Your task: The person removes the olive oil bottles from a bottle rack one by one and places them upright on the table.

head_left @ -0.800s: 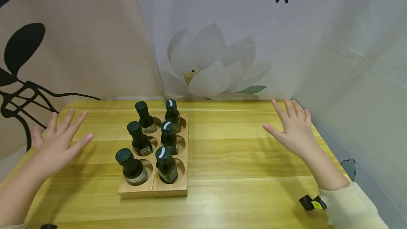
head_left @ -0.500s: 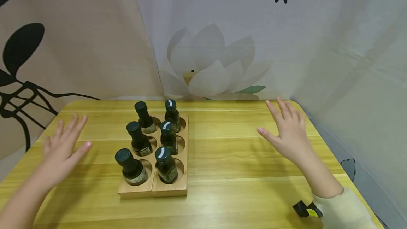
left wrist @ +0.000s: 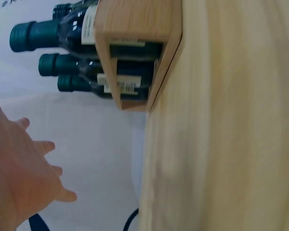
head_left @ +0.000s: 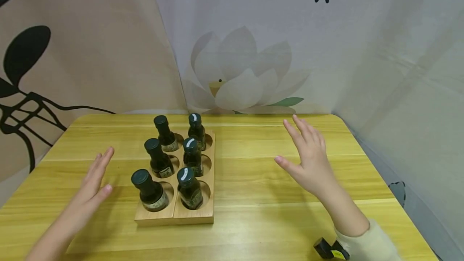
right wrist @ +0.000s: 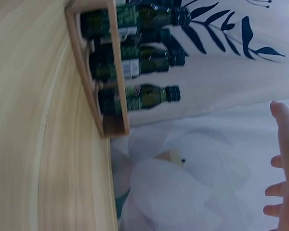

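Observation:
A wooden rack (head_left: 193, 217) stands on the table with several dark glass bottles in its round holes, in two columns. The left column's bottles, such as the nearest one (head_left: 150, 190), have plain dark caps and lean a little. In the right column the caps, as on the front bottle (head_left: 190, 190), bear a pale mark. Left of the rack, my left hand (head_left: 88, 190) hovers with straight fingers and holds nothing. My right hand (head_left: 309, 160) is over the table to the right of the rack, fingers spread, also holding nothing. Neither hand touches a bottle.
The wooden table (head_left: 261, 233) ends at a cloth backdrop (head_left: 261, 3) with a printed lotus. More pale cloth (head_left: 417, 71) hangs along the right side. A black device (head_left: 330, 249) is at the right wrist.
Both hands have moved inward, toward the rack: the left one rightward and turned more edge-on, the right one leftward. The rack and bottles have stayed in place.

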